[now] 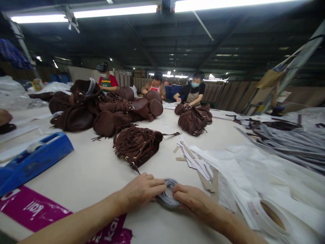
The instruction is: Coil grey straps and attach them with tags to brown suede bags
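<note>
From the head camera I'm looking over two bare forearms. Between the hands is a flat, round coil of grey strip [169, 202], low at the table [93, 166] and a little right of centre; whether it fully rests there I can't tell. The left hand [142, 189] has its fingers closed on the coil's left rim, the right hand [190, 196] has its fingers bent against the opposite rim. I'd say they grip from both sides so the wound layers don't spring loose, though the undersides and the force are hidden.

Just beyond lies a dark brown fringed bag [137, 144], its lower strap trailing close to the left hand. A heap of similar brown bags [111, 117] sits farther off, probably pushed back to leave working room; co-workers stand at the far side.

Leftward, the arms have space up to a blue tape dispenser [38, 162], but the left forearm crosses a purple plastic bag with white lettering [38, 210]. The right is tighter: white and beige strips [194, 159], crumpled translucent sheets [243, 169] and a white tape roll with a brown core [257, 210] crowd that arm. The table's near edge is out of view.
</note>
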`<state>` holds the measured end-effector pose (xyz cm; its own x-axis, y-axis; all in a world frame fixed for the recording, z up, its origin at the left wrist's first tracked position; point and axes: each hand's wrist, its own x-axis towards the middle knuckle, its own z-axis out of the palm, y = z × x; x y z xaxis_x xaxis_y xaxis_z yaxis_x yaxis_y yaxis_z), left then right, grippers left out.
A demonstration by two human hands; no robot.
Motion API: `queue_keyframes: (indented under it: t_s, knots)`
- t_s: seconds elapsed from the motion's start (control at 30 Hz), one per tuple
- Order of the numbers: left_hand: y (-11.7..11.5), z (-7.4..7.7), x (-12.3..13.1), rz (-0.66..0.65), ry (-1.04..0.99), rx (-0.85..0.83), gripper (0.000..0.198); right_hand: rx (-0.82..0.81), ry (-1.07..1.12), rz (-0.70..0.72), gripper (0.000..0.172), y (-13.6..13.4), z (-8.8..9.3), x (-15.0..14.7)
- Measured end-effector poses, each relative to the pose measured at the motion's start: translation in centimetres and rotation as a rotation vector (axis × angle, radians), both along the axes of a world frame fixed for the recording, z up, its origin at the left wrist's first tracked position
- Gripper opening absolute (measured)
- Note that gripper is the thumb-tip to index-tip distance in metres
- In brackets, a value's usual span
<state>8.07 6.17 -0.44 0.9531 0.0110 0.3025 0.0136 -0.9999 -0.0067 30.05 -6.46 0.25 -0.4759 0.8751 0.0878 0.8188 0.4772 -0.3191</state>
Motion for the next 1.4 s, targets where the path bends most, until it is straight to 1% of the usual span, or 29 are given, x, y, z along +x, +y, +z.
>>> queue_keyframes:
  t_s: [0.07, 0.1, 0.17, 0.23, 0.37, 0.43, 0.5, 0.53, 0.6, 0.67, 0.73, 0.83, 0.9, 0.93, 1.0, 1.03, 1.07, 1.1, 1.13, 1.2, 1.27, 1.3, 1.37, 1.4]
  knots:
    - [0.3, 0.3, -0.2, -0.009, 0.011, 0.038, 0.038, 0.035, -0.093, 0.036, 0.016, 0.5, 0.0, 0.3]
    - [0.1, 0.4, -0.1, -0.021, 0.018, 0.050, 0.039, 0.049, -0.127, 0.049, 0.016, 0.7, 0.0, 0.4]
    - [-0.4, 0.7, 0.3, -0.059, 0.059, 0.058, 0.033, 0.072, -0.150, 0.075, 0.018, 1.0, -0.3, 0.5]
    - [-1.1, 1.0, 0.8, -0.061, 0.102, 0.051, 0.029, 0.078, -0.130, 0.085, 0.020, 1.1, -0.4, 0.5]
    - [-2.2, 1.3, 0.9, 0.000, 0.108, -0.045, 0.037, 0.052, -0.032, 0.077, 0.022, 0.9, -0.1, 0.4]
    - [-2.2, 1.0, 0.8, 0.018, 0.080, -0.130, 0.034, 0.052, -0.008, 0.067, 0.023, 0.8, 0.0, 0.4]
    - [-1.8, 0.7, 0.8, 0.037, 0.051, -0.181, 0.030, 0.060, -0.034, 0.067, 0.023, 0.8, 0.0, 0.5]
    - [-1.5, 0.6, 0.9, 0.034, 0.043, -0.175, 0.029, 0.065, -0.057, 0.076, 0.023, 0.8, -0.1, 0.6]
    - [-0.8, 0.6, 1.2, -0.014, 0.055, -0.120, 0.025, 0.072, -0.088, 0.103, 0.022, 1.0, -0.3, 0.8]
    - [-0.3, 0.7, 1.6, -0.093, 0.092, -0.069, 0.016, 0.073, -0.095, 0.117, 0.021, 1.1, -0.3, 1.1]
    - [-0.1, 0.7, 2.1, -0.119, 0.125, -0.029, 0.008, 0.067, -0.100, 0.116, 0.021, 1.2, 0.0, 1.1]
    - [-0.9, -0.1, 2.6, -0.026, 0.144, 0.050, 0.008, 0.061, -0.128, 0.078, 0.025, 0.8, 0.7, 0.5]
    - [-2.1, -1.1, 2.7, 0.050, 0.123, 0.079, 0.007, 0.027, -0.104, 0.019, 0.025, 0.4, 0.6, -0.4]
    - [-2.6, -1.5, 2.8, 0.076, 0.108, 0.074, 0.006, 0.005, -0.084, -0.033, 0.024, 0.2, 0.3, -0.9]
    - [-3.6, -2.3, 3.0, 0.133, 0.084, 0.038, 0.003, -0.014, -0.085, -0.179, 0.021, 0.0, -1.0, -1.9]
    - [-3.9, -2.5, 3.1, 0.166, 0.083, 0.013, 0.003, 0.001, -0.114, -0.242, 0.017, 0.1, -1.8, -2.2]
    - [-4.1, -2.6, 3.2, 0.198, 0.086, -0.011, 0.002, 0.030, -0.154, -0.276, 0.011, 0.2, -2.5, -2.4]
    - [-4.2, -2.5, 3.2, 0.222, 0.093, -0.035, 0.003, 0.066, -0.193, -0.274, 0.006, 0.3, -3.1, -2.4]
    - [-4.1, -2.3, 3.2, 0.231, 0.101, -0.057, 0.005, 0.102, -0.222, -0.241, 0.003, 0.5, -3.5, -2.4]
    - [-3.4, -1.5, 2.7, 0.195, 0.110, -0.100, 0.009, 0.163, -0.251, -0.145, 0.005, 0.7, -3.4, -2.2]
    - [-2.2, -0.5, 1.7, 0.118, 0.097, -0.121, 0.013, 0.211, -0.279, -0.081, 0.011, 0.8, -2.6, -1.8]
    - [-1.4, 0.0, 1.0, 0.087, 0.086, -0.123, 0.019, 0.224, -0.295, -0.061, 0.013, 0.8, -2.1, -1.7]
    - [0.2, 0.6, -0.3, 0.065, 0.064, -0.115, 0.028, 0.225, -0.320, -0.025, 0.017, 0.8, -1.1, -1.4]
    - [1.0, 0.9, -1.0, 0.069, 0.058, -0.112, 0.029, 0.218, -0.327, -0.007, 0.018, 0.9, -0.8, -1.3]
